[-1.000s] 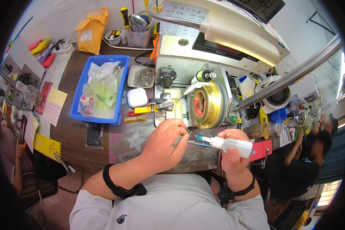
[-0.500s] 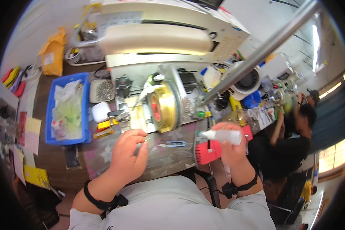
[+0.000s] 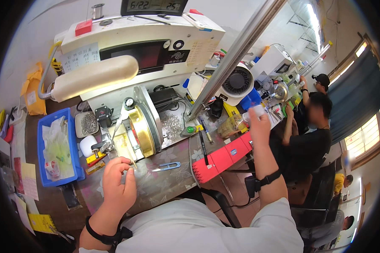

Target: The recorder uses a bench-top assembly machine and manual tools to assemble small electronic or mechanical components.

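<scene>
My right hand [image 3: 259, 126] is stretched out to the right, closed around a small white squeeze bottle [image 3: 256, 111]. Just left of that bottle lies a clear container with yellowish contents [image 3: 231, 127]. My left hand [image 3: 119, 181] is near the front of a bench machine, thumb and fingers drawn together in a pinch; what they hold, if anything, is too small to make out. Behind these fingertips stands the machine's gold wheel [image 3: 143, 131]. A pair of blue-handled thread snips [image 3: 168, 166] lies on the table between my hands.
A blue tray [image 3: 76, 147] holding plastic bags stands at the left. A red ruled mat [image 3: 223, 158] runs along the right front edge. The padded lamp [image 3: 95, 79] and a slanting metal pole [image 3: 236, 59] reach over the bench. Co-workers [image 3: 310, 135] sit at the right.
The view has swung right. My right hand has carried the squeeze bottle away from me, toward the clear container. My left hand stays near the machine, its fingers pinched.
</scene>
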Demonstrator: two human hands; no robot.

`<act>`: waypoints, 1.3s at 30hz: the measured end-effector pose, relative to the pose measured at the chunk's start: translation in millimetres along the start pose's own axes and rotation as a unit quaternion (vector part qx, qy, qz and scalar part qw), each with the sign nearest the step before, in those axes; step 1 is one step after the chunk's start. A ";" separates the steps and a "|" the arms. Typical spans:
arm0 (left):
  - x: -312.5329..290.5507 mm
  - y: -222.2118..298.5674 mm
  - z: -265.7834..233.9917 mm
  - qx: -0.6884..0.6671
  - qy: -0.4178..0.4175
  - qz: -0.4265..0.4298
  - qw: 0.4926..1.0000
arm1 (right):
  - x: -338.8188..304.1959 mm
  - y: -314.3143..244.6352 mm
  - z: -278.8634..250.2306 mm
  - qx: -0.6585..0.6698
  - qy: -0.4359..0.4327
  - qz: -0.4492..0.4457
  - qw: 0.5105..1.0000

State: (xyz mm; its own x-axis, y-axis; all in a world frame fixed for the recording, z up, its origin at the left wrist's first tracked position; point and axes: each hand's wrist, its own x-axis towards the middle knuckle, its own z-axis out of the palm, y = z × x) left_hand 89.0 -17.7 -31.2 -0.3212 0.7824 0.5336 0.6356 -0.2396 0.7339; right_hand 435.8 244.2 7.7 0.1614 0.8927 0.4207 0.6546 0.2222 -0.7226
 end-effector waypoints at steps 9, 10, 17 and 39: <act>4.0 7.6 -6.7 0.006 -0.008 -0.035 0.999 | -81.5 -27.6 35.5 -0.145 -0.286 -0.192 0.928; 3.4 7.2 -6.7 0.006 -0.007 -0.037 0.999 | -89.3 -24.1 44.8 -0.143 -0.289 -0.192 0.927; 6.0 4.0 -9.6 0.012 -0.011 -0.004 1.000 | -116.5 -14.1 60.6 -0.181 -0.362 -0.108 0.908; 6.7 -3.8 -10.1 -0.025 0.008 -0.027 0.999 | -141.5 -68.0 10.0 0.301 -0.339 -0.012 0.891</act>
State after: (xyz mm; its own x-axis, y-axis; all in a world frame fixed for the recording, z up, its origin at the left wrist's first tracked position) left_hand 77.4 -17.4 -26.2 -0.3664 0.7854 0.4988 0.5817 -0.2250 0.7817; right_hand 361.1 106.8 -8.2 -0.4651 0.8708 0.1595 0.1047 0.2330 -0.9668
